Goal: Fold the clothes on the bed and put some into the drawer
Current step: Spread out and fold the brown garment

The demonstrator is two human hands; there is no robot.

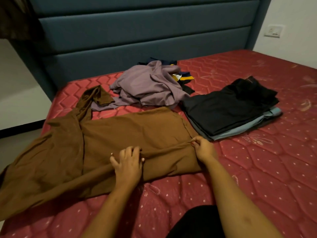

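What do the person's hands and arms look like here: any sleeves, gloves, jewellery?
Both forearms are bare, with no sleeves in view. The left hand and right hand wear no gloves, and no rings, watch or bracelets are visible. The fingernails look painted a reddish colour, clearest on the right hand.

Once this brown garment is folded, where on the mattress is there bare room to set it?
Free: the mattress right of the right hand and near the folded stack; also beyond the stack toward the wall. Crowded: the centre, where the brown garment, lilac pile and stack nearly meet.
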